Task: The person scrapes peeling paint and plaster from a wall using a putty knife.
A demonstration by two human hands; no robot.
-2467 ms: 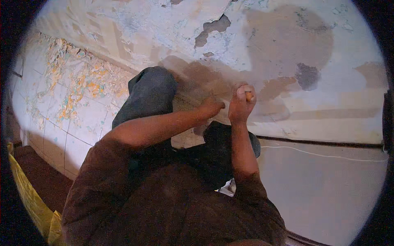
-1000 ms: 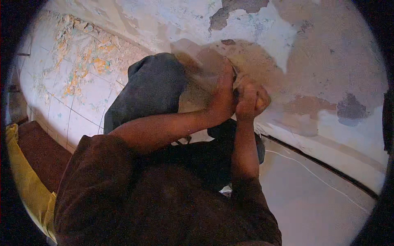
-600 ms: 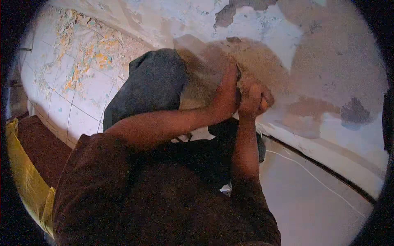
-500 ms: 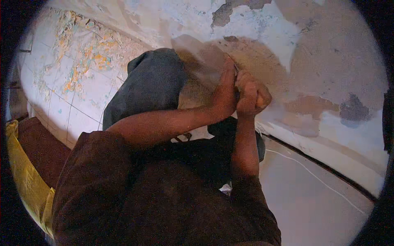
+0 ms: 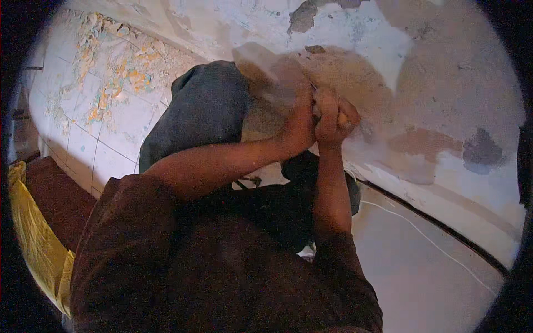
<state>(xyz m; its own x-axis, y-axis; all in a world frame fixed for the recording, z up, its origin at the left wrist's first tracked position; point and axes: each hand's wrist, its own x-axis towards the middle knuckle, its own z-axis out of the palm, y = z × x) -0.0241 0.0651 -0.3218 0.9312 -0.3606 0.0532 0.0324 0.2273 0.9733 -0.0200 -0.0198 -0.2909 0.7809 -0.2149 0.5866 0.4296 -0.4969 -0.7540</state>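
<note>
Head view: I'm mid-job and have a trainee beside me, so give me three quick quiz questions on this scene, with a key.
1. True or false: the white cord lies to the right of the person's right forearm.
2. Where do most of the orange flakes lie? A) on the person's knee; B) on the tiled floor; C) on the yellow cloth.
3. Fill in: the orange-ended object shows in the grip of the ____ hand.

Key: 1. True. 2. B. 3. Right: the fingers of the right hand are closed around it.
</note>
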